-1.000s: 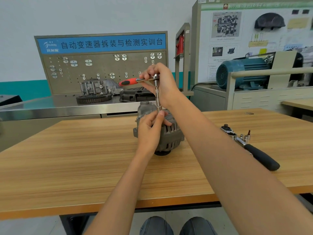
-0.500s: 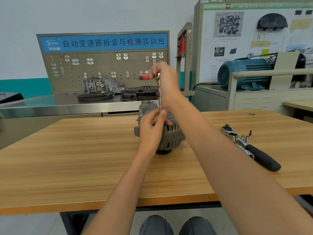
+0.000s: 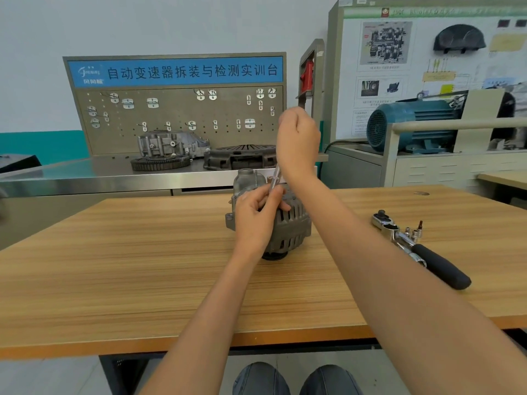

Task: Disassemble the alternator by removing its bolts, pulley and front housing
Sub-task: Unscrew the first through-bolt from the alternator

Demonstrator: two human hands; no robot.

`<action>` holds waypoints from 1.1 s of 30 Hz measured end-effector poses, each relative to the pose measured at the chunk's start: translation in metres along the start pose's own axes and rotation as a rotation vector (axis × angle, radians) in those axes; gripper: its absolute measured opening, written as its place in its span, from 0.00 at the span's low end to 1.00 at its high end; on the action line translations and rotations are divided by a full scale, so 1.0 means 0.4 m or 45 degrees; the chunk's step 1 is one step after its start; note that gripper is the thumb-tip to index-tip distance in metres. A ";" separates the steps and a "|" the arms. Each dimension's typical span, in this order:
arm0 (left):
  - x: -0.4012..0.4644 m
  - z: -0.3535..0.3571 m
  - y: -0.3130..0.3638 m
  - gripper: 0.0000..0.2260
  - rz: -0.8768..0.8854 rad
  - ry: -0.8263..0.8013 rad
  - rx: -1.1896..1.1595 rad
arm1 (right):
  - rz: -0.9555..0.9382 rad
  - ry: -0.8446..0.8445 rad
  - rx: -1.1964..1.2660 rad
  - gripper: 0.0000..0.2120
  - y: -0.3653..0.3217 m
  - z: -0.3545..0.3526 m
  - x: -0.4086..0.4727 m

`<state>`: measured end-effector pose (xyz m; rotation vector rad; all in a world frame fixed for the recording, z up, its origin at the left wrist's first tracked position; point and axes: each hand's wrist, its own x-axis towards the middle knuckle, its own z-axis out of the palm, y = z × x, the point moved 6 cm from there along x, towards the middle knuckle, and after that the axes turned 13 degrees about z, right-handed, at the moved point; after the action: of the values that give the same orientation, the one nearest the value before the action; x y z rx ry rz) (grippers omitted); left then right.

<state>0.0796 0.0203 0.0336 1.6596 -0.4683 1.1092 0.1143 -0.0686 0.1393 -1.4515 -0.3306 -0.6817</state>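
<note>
**Head view: both hands on the alternator at frame centre**

Head view, centre of frame: alternator (image 3: 288,223) standing on the wooden bench (image 3: 114,266), dark pulley end down against the wood. Left hand (image 3: 256,218) laid over its near side, fingers curled, thumb and fingertips pinching the lower end of a thin metal extension shaft (image 3: 275,178) that rises at a slight tilt from the housing top. Right hand (image 3: 298,138) above it, grip closed in a fist over the upper end of that shaft; whatever tool head sits inside the fist hidden. Right of frame, well apart from the alternator: black-handled ratchet (image 3: 422,252) lying on the bench with small sockets (image 3: 415,232) just beside its chrome head. Upper left: pegboard (image 3: 182,115) under a blue sign, gear parts on the steel counter below. Upper right: blue motor (image 3: 410,126).
</note>
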 end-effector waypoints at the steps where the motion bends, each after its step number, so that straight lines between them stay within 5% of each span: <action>1: -0.001 0.002 0.001 0.12 -0.013 -0.003 -0.013 | 0.022 -0.085 0.058 0.17 0.000 0.004 0.003; 5: -0.003 0.000 0.009 0.12 -0.018 -0.005 -0.035 | 0.063 -0.346 0.182 0.17 -0.027 0.043 -0.010; 9: -0.005 -0.001 0.003 0.12 -0.064 -0.017 -0.019 | 0.483 -0.625 0.521 0.15 -0.015 0.067 -0.006; 13: -0.003 -0.003 0.002 0.12 -0.016 -0.029 -0.021 | 0.624 -0.642 0.744 0.16 -0.015 0.082 -0.015; 15: -0.003 -0.009 0.000 0.17 -0.030 -0.023 -0.018 | 0.426 -0.478 0.520 0.18 -0.025 0.081 -0.026; 18: -0.010 -0.017 -0.023 0.28 -0.167 0.030 -0.014 | -0.285 0.029 -0.353 0.12 -0.058 0.064 -0.074; 20: -0.012 -0.015 -0.034 0.29 -0.244 0.044 -0.015 | -0.451 0.189 -0.621 0.10 -0.073 0.074 -0.090; 25: -0.007 -0.009 -0.015 0.17 -0.154 0.035 -0.103 | 0.031 -0.156 -0.019 0.19 -0.052 0.085 -0.042; 30: -0.002 -0.004 0.005 0.12 -0.045 -0.045 0.002 | 0.605 -0.561 0.643 0.17 -0.015 0.081 -0.004; 33: -0.003 -0.007 0.009 0.12 -0.045 -0.029 0.012 | 0.618 -0.605 0.690 0.18 -0.021 0.093 -0.007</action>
<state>0.0751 0.0210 0.0349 1.6842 -0.4477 1.0688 0.1142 -0.0316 0.1488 -1.0885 -0.4640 0.1545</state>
